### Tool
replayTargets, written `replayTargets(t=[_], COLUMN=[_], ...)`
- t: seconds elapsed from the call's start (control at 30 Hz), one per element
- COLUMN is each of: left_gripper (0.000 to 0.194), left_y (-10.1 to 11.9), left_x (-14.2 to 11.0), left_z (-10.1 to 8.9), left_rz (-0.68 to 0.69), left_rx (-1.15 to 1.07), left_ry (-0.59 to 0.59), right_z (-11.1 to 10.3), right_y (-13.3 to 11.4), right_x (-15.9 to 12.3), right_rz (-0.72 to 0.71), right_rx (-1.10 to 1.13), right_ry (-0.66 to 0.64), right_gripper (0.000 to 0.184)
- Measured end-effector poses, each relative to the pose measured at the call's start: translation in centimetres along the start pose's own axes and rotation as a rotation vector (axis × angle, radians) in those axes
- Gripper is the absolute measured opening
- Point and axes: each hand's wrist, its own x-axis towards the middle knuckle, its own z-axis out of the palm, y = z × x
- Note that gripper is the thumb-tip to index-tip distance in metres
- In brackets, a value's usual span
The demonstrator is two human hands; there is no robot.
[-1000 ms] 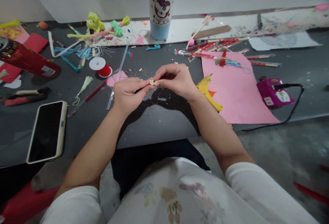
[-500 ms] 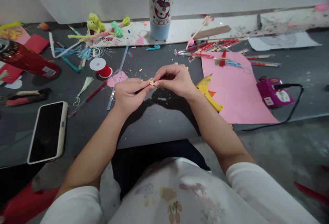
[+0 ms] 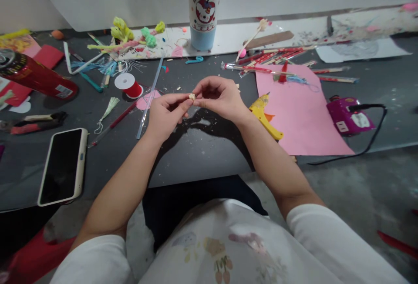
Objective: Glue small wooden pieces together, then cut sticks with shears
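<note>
A small cream-coloured cluster of short pieces (image 3: 192, 97) is pinched between both hands over the table. My left hand (image 3: 168, 112) grips it from the left with thumb and forefinger. From the right, my right hand (image 3: 220, 98) holds it in a pinch as well. What the pieces are made of is too small to make out. Pale crumbs and bits lie scattered on the tabletop (image 3: 192, 158) below. A yellow glue gun (image 3: 265, 116) lies just right of my right wrist. Left of my left hand are a clear glue stick (image 3: 148, 103) and a spool of red thread (image 3: 129, 85).
A tall bottle (image 3: 203, 12) stands at the back. Pink paper (image 3: 300, 114) and a purple box with a cable (image 3: 349, 116) are at right. At left lie a phone (image 3: 62, 166), pliers (image 3: 35, 123) and a red can (image 3: 35, 75). Wrapped sticks (image 3: 277, 58) lie behind the paper.
The cluster has been turned between my fingertips and shows another side. My left thumb and fingers have shifted their hold, and both hands have moved slightly.
</note>
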Motion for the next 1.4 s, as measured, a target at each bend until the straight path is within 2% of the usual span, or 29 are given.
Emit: replayTargets(t=[0.23,0.67,1.03,1.4], left_gripper=[0.024,0.014,0.010,0.012], left_y=[0.5,1.9,2.2,1.9], left_x=[0.0,-0.3,-0.4,-0.3], left_z=[-0.3,-0.6,-0.5,-0.7], left_rz=[-0.044,0.057,0.129,0.129], left_rx=[-0.053,0.008,0.036,0.128], left_ry=[0.011,0.004,0.013,0.000], right_z=[0.0,-0.4,-0.5,-0.5], right_y=[0.1,-0.1,0.2,0.5], right_x=[0.0,-0.1,-0.1,0.0], right_rz=[-0.008,-0.001,-0.003,0.003], right_rx=[0.043,0.095,0.092,0.044], right_ry=[-0.052,-0.098,-0.103,-0.110], right_gripper=[0.039,0.034,0.031,0.035])
